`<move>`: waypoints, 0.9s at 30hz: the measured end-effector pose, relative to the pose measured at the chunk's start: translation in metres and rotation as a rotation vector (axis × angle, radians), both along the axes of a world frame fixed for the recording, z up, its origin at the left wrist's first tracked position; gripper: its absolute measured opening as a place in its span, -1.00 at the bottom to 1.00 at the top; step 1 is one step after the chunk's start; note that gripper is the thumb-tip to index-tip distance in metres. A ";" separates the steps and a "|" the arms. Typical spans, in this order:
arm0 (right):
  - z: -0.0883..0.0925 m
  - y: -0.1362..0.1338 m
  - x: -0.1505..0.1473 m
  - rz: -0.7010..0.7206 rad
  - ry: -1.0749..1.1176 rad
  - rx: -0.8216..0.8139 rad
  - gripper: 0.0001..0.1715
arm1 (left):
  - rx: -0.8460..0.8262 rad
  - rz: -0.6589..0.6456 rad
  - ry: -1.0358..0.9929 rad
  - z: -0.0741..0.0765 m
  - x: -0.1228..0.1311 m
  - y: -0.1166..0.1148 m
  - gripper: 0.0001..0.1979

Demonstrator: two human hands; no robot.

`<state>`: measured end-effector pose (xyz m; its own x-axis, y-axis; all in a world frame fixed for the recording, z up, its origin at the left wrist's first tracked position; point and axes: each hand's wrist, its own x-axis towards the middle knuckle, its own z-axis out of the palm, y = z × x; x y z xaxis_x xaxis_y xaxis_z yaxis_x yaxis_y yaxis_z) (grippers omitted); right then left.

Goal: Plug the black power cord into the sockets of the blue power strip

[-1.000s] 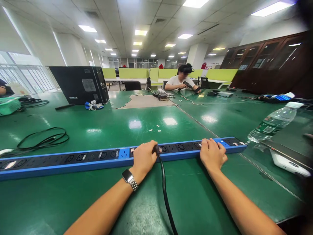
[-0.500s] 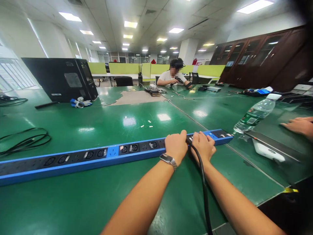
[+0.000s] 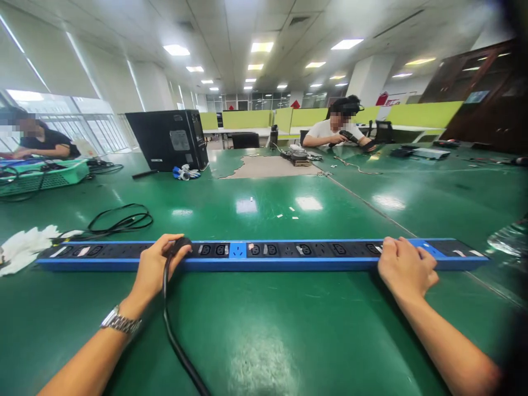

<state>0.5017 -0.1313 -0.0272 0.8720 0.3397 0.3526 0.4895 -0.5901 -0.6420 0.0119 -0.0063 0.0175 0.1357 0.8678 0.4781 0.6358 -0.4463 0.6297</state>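
**Green bench, blue strip, a plug in the left hand**

Green tabletop (image 3: 264,330) fills the whole view, glossy under the ceiling lights. Stretched across it, side to side and right in front of the person, lies the long blue power strip (image 3: 289,263), its black face dotted with sockets. It sits flat on the table, with both hands on it and well apart.

Far back on the left stands a black computer case (image 3: 169,137). To its left, a green basket (image 3: 45,176) sits in front of a seated person (image 3: 39,140). A second person (image 3: 336,129) works at the far end of the table.

Closer in, a loose coil of black cord (image 3: 119,220) lies just behind the strip's left end. A heap of white cloth (image 3: 22,245) sits beside that end.

Now the hands. The left hand (image 3: 157,264) is at the strip's left part, fingers closed round a black plug (image 3: 180,243) that sits on the socket face. Whether the plug is fully seated cannot be made out. From the plug, a thick black cable (image 3: 173,330) drops off the strip and runs back across the table toward the person.

The right hand (image 3: 406,267) is near the strip's right end, palm down, fingers bent over its top and thumb at the near edge. Firm grip or just a rest? The view does not settle it.

A metal wristwatch (image 3: 119,322) shows on the left wrist.
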 end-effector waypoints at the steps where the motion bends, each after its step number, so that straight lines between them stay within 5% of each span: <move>1: 0.000 0.000 0.000 -0.007 0.003 -0.002 -0.53 | 0.024 0.000 0.020 -0.001 0.000 0.002 -0.55; 10: 0.001 0.001 -0.001 -0.012 0.000 -0.001 -0.53 | 0.138 -0.020 0.147 -0.005 0.009 -0.004 -0.59; 13: 0.000 0.000 0.000 0.003 -0.004 -0.008 -0.53 | 0.240 0.090 0.025 -0.006 0.036 -0.011 -0.57; 17: -0.001 0.000 0.001 -0.001 -0.028 -0.020 -0.50 | 0.143 -0.136 0.097 -0.002 0.091 -0.014 -0.63; 20: -0.001 -0.001 0.001 0.000 -0.032 -0.028 -0.49 | 0.089 -0.158 0.207 0.002 0.116 -0.014 -0.70; 27: -0.002 -0.001 0.000 0.010 -0.028 -0.018 -0.48 | 0.132 -0.176 0.318 0.000 0.109 -0.019 -0.76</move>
